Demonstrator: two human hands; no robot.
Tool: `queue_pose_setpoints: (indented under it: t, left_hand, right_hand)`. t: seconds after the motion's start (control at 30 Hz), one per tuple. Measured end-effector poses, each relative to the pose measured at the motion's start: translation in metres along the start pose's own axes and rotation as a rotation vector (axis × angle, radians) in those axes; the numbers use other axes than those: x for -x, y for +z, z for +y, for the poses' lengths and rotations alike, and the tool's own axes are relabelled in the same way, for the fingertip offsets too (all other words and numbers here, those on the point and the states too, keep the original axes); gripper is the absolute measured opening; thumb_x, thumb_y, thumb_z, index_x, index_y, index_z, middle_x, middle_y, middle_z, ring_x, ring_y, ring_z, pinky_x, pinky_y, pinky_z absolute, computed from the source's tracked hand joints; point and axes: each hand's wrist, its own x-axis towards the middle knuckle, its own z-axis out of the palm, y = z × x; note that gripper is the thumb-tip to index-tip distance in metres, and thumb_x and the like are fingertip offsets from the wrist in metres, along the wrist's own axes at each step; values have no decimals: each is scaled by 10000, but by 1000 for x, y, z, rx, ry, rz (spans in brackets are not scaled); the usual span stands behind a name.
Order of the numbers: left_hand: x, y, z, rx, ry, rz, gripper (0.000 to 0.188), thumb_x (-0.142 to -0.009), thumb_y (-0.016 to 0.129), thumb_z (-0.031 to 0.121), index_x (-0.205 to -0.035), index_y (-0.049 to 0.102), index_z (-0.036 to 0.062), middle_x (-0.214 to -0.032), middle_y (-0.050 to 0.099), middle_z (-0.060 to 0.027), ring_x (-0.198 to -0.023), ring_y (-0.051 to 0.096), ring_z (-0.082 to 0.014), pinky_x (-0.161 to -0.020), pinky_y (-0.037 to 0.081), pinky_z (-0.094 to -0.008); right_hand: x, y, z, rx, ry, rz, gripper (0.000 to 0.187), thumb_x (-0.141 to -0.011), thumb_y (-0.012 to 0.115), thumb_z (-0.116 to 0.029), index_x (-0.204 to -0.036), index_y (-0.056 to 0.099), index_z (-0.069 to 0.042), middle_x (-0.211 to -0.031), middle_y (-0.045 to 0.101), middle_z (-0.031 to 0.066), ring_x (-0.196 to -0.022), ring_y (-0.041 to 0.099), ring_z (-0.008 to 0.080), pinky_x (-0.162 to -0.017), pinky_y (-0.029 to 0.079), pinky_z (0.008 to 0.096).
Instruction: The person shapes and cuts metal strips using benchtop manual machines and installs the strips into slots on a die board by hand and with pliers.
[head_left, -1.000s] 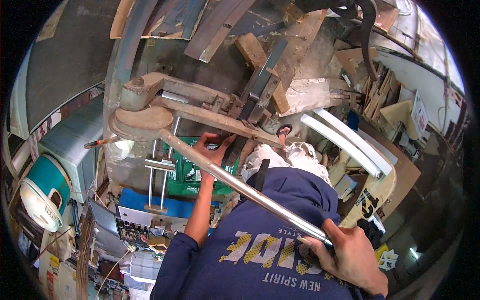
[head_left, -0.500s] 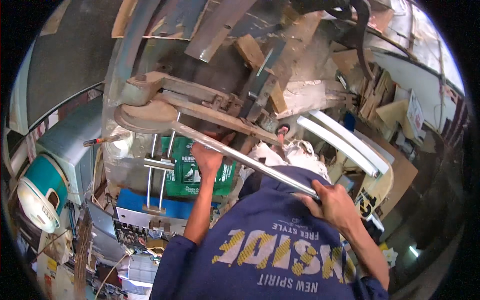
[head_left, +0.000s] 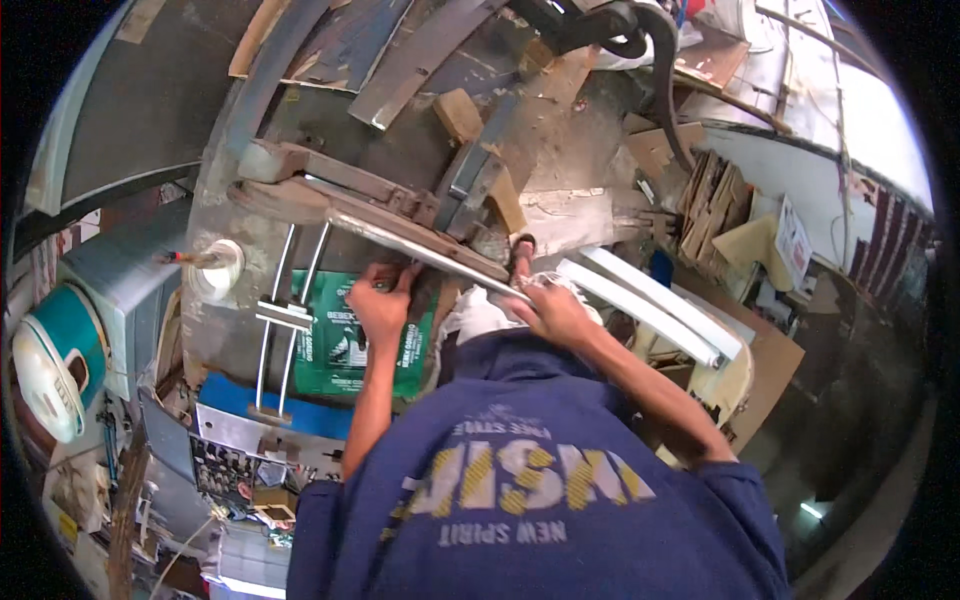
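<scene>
Gripping the bare silver lever bar (head_left: 440, 262) close to its free end, the right hand (head_left: 555, 313) had its fingers wrapped around the shaft. The bar slanted across just in front of the body, its other end meeting a rusty round plate (head_left: 285, 200) on a brown metal frame (head_left: 345, 172). Below the bar, the left hand (head_left: 380, 303) hung over a green bag (head_left: 345, 350), its thumb and fingers drawn together near the frame; whether they pinched anything, I could not tell.

By its look the bar was stiff, hefty and hard to damage, though its smooth round shaft might have slipped under a sweaty palm. The free end seemed the best hold, giving the most leverage and keeping the fingers clear of the plate. The frame looked heavy and rough.

Beside the bag lay 2 slender rods (head_left: 270, 350) joined by a crosspiece, with a white cup (head_left: 220, 272) farther left. On the right were 2 white curved strips (head_left: 640, 312).
</scene>
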Motion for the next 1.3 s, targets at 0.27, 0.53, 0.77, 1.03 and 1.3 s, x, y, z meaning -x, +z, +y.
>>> queue_pose_setpoints:
  t: [0.27,0.53,0.77,1.03,1.3]
  left_hand:
    - [43,7,-24,-80,-236,362,485,-724,936,258,-1015,699,-48,-892,715,-123,-826,670,-237,-757,526,-353]
    - [85,28,-44,644,-576,406,206,-804,878,71,-775,685,6,-684,613,35,-643,508,-33,-606,396,-220]
    - [87,34,-79,763,-442,454,182,-823,843,42,-944,719,-16,-779,695,-19,-713,626,-103,-684,480,-245]
    - [51,6,-82,896,-418,574,274,-859,848,191,-1004,717,-2,-809,701,-31,-684,581,-97,-622,444,-255]
    - [163,-66,-17,168,-353,750,595,-767,895,385,-1188,645,47,-992,748,-127,-909,743,-256,-831,571,-372]
  right_hand:
    - [27,-83,-44,-486,-165,96,523,-1073,499,-392,-838,707,27,-643,643,155,-649,676,267,-650,526,414]
    - [-223,-113,32,-959,-117,473,388,-935,752,-394,-896,723,-9,-777,664,15,-702,566,95,-650,463,280]
    - [-258,-99,53,-932,-130,428,345,-909,801,-330,-712,643,-95,-631,573,-21,-517,460,70,-478,332,252]
    - [-274,-122,-56,-1243,-232,387,390,-902,812,-248,-660,540,-109,-600,524,0,-488,470,104,-444,372,269]
    - [-235,-299,17,-862,-478,780,372,-984,664,-223,-1214,594,62,-1052,671,212,-885,679,387,-709,550,527]
